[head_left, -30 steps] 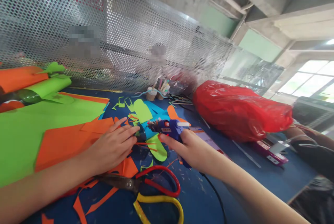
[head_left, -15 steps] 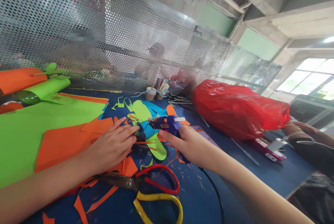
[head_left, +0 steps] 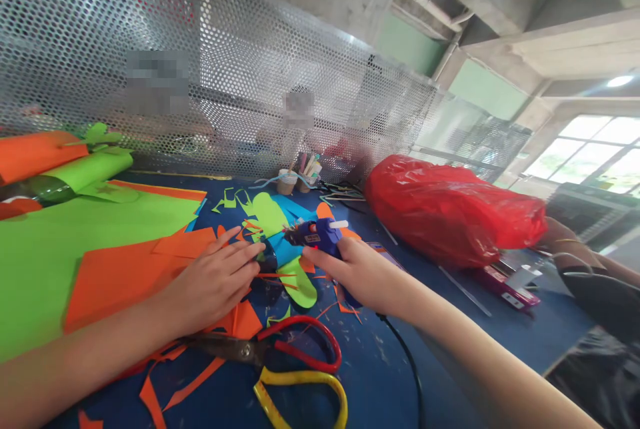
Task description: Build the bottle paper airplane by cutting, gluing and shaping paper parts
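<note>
My right hand [head_left: 365, 275] is closed round the handle of a blue hot glue gun [head_left: 325, 237]. A white glue stick [head_left: 339, 224] pokes out of its back, and its nozzle points left over cut green and blue paper. My left hand [head_left: 220, 275] lies palm down with fingers stretched out, over the orange paper [head_left: 120, 275]. Its fingertips are close to a dark, shiny piece [head_left: 269, 254], partly hidden. A rounded green paper cutout [head_left: 299, 285] sits below the gun. Scissors [head_left: 250, 352] with one red and one yellow handle rest in front of my left hand.
Large green sheets [head_left: 75, 235] and rolled paper [head_left: 95, 167] lie at left. A red plastic bag [head_left: 450, 209] bulges at right, beside a purple box [head_left: 505, 289]. Cups of tools [head_left: 287, 182] stand before a perforated metal screen [head_left: 240, 82]. A black cord [head_left: 407, 355] trails forward.
The view has shifted very slightly. My hands, the glue gun and the paper pieces keep nearly the same places.
</note>
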Demonstrator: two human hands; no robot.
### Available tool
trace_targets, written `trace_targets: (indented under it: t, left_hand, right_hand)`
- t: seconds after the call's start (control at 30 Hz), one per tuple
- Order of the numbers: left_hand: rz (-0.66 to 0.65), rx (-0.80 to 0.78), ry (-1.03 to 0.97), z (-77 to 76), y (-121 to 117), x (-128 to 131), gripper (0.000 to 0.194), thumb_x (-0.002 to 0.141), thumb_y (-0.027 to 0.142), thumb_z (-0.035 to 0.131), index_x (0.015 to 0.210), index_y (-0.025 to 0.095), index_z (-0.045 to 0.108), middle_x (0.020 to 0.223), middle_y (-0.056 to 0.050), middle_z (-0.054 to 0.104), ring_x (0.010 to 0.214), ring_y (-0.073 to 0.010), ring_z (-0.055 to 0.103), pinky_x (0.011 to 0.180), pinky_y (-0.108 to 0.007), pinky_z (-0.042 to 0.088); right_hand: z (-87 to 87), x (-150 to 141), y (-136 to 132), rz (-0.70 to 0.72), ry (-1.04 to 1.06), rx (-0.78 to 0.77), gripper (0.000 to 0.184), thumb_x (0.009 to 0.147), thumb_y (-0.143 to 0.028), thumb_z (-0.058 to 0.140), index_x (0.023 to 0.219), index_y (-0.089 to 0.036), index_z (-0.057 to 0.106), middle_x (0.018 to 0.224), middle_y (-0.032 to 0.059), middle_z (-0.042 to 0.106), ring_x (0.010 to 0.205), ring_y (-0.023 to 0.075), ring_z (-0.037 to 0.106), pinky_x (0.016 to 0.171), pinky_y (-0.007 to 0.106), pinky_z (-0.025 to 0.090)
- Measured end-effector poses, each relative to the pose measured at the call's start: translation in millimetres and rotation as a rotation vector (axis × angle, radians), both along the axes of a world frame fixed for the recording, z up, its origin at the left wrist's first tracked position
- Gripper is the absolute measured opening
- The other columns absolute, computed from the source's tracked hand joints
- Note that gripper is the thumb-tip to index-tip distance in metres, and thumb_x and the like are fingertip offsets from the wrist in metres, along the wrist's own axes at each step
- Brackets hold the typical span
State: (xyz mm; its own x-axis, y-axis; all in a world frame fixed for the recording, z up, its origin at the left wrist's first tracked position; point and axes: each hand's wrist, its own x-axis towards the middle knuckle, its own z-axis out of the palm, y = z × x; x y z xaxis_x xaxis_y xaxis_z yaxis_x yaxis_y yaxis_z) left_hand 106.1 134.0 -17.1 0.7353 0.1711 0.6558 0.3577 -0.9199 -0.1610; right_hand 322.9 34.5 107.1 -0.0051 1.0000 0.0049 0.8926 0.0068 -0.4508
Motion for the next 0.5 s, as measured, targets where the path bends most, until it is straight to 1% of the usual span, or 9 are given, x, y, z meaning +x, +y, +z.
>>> trace_targets:
  t: [0.13,0.23,0.33,0.43,0.5]
  left_hand:
    - [-0.001,0.000,-0.007,-0.5,0.5,0.5,0.021,0.097,0.021,0.047,0.100,0.018,0.067,0.125,-0.009,0.066,0.113,-0.0227,0.061,0.117,-0.048,0.023]
    - [0.003,0.007,0.001,0.5,0.4,0.5,0.023,0.097,0.019,0.044,0.101,0.018,0.067,0.124,-0.009,0.067,0.112,-0.0229,0.062,0.116,-0.049,0.025]
    - [0.005,0.017,0.017,3.0,-0.7,0.0,0.024,0.098,0.018,0.043,0.101,0.018,0.067,0.125,-0.009,0.067,0.113,-0.0227,0.062,0.116,-0.048,0.027]
    - [0.008,0.025,0.020,4.9,-1.8,-0.5,0.023,0.097,0.019,0.044,0.099,0.018,0.067,0.125,-0.009,0.067,0.113,-0.0233,0.062,0.115,-0.048,0.027]
    - [0.008,0.029,0.027,5.1,-2.2,-0.5,0.024,0.097,0.018,0.043,0.098,0.017,0.067,0.124,-0.010,0.067,0.112,-0.0237,0.062,0.115,-0.049,0.028]
  right_hand:
    - [1.9,-4.6,-1.5,0.029,0.022,-0.013,0.036,0.093,-0.044,0.047,0.081,-0.015,0.063,0.064,0.0011,0.058,0.059,0.0147,0.052,0.054,0.025,0.037]
    - [2.9,-9.2,-3.7,0.074,0.022,0.015,0.034,0.093,-0.043,0.048,0.077,-0.016,0.061,0.065,0.0004,0.059,0.060,0.0137,0.053,0.055,0.024,0.037]
    - [2.5,-7.5,-3.1,0.039,0.007,0.009,0.035,0.092,-0.044,0.048,0.074,-0.016,0.061,0.060,-0.0003,0.057,0.055,0.0134,0.051,0.051,0.024,0.035]
    - [1.9,-1.5,-0.3,-0.009,0.003,-0.012,0.039,0.093,-0.047,0.046,0.084,-0.015,0.066,0.057,0.0004,0.057,0.052,0.0149,0.052,0.052,0.026,0.037]
    - [2.2,1.1,0.7,-0.015,0.006,-0.011,0.039,0.093,-0.047,0.045,0.090,-0.015,0.067,0.058,0.0005,0.058,0.052,0.0154,0.052,0.054,0.027,0.038]
